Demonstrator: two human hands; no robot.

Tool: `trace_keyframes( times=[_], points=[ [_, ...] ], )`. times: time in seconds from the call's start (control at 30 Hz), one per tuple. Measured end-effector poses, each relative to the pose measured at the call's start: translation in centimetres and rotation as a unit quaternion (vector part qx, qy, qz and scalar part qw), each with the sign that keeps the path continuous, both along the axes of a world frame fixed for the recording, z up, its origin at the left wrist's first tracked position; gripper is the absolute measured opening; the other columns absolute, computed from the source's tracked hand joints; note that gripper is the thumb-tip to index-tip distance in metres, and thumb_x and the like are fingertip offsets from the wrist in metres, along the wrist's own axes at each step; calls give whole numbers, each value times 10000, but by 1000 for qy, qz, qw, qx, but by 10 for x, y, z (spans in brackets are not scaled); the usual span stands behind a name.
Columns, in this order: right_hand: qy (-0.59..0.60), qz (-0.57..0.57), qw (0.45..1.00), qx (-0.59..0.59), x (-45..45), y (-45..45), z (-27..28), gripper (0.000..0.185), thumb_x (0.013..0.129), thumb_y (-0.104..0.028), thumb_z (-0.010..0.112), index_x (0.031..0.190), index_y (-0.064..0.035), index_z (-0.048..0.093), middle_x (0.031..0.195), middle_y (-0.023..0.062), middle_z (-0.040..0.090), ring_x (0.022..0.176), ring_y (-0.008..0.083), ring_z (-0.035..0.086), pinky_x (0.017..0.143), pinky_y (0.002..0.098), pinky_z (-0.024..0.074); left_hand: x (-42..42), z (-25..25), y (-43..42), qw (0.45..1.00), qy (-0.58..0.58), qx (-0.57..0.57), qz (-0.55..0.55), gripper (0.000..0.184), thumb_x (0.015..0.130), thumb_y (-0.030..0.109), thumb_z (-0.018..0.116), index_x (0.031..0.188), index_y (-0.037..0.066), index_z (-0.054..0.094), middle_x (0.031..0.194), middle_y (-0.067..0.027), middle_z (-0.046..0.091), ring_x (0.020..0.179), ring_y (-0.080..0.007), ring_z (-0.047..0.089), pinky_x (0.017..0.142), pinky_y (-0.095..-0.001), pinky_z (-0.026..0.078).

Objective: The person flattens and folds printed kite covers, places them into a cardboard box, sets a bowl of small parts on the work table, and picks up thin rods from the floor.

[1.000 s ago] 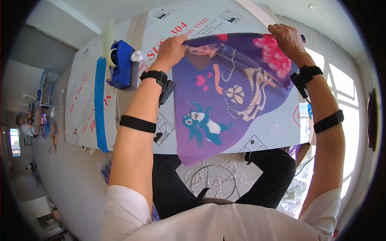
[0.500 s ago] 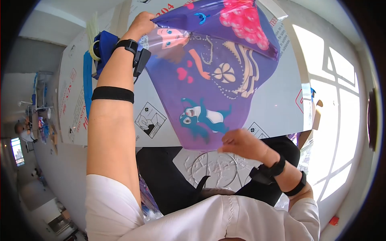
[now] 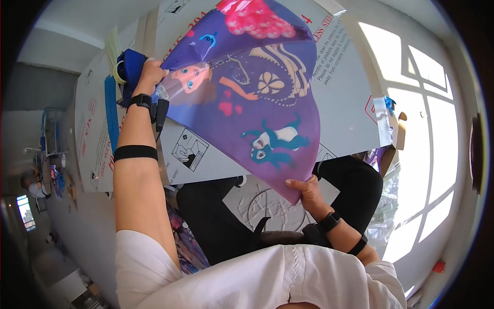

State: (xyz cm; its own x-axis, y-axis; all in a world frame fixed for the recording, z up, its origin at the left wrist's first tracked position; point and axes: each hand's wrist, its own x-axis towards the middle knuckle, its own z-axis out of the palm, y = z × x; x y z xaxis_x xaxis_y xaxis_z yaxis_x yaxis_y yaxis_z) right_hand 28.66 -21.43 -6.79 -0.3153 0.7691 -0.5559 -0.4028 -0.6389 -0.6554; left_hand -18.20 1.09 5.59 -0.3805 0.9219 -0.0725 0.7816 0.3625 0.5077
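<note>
A purple printed sheet (image 3: 242,108), thin and glossy, lies stretched at a slant over the work surface. It shows a cartoon figure, pink balloons and a teal animal. My left hand (image 3: 152,74) pinches its left corner, close beside the blue tape dispenser (image 3: 134,69). Down at the near edge, my right hand (image 3: 309,193) grips the sheet's lowest corner between thumb and fingers, past the table edge and above my lap. The sheet's far part is folded over, with the balloons on the upper layer.
The work surface (image 3: 350,123) wears printed protective film. Blue tape (image 3: 111,110) runs along its left side, with pale strips (image 3: 112,49) behind the dispenser. Clear plastic bags (image 3: 388,206) are at the right. A person (image 3: 35,184) is far off at the left.
My right hand let go of the far right corner, came down to the near edge and took hold there. My left hand moved left and then nearer, turning the sheet.
</note>
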Motion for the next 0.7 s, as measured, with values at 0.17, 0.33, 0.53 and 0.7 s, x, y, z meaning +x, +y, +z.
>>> trace_keyframes(
  times=[0.17, 0.33, 0.53, 0.7],
  points=[
    [-126, 23, 985, 115, 47, 41, 34, 291, 694, 88, 708, 977, 38, 664, 871, 79, 694, 728, 144, 657, 699, 280, 539, 14, -12, -50, 989, -117, 24, 82, 199, 758, -53, 671, 949, -108, 658, 876, -112, 678, 745, -178, 600, 681, -316, 462],
    [-233, 47, 952, 193, 109, 144, 45, 341, 665, 77, 710, 999, 80, 641, 852, 123, 686, 694, 186, 672, 654, 303, 556, 36, -51, -106, 950, -246, 87, 172, 142, 743, -71, 650, 882, -73, 679, 783, -71, 652, 681, -159, 573, 642, -315, 443],
    [-362, -3, 913, 185, 152, 209, 29, 194, 688, -6, 725, 862, 46, 657, 749, 90, 654, 614, 173, 629, 557, 304, 498, 65, -74, -164, 926, -310, 98, 194, 128, 776, -34, 662, 902, -53, 672, 800, -65, 651, 690, -156, 577, 660, -306, 447],
    [-367, -35, 916, 157, 173, 198, 27, 133, 715, -20, 714, 834, 17, 667, 662, 49, 621, 528, 129, 574, 470, 271, 434, 63, -84, -175, 929, -299, 93, 199, 126, 789, -30, 657, 913, -51, 664, 829, -62, 653, 710, -154, 582, 681, -304, 452]
  ],
)
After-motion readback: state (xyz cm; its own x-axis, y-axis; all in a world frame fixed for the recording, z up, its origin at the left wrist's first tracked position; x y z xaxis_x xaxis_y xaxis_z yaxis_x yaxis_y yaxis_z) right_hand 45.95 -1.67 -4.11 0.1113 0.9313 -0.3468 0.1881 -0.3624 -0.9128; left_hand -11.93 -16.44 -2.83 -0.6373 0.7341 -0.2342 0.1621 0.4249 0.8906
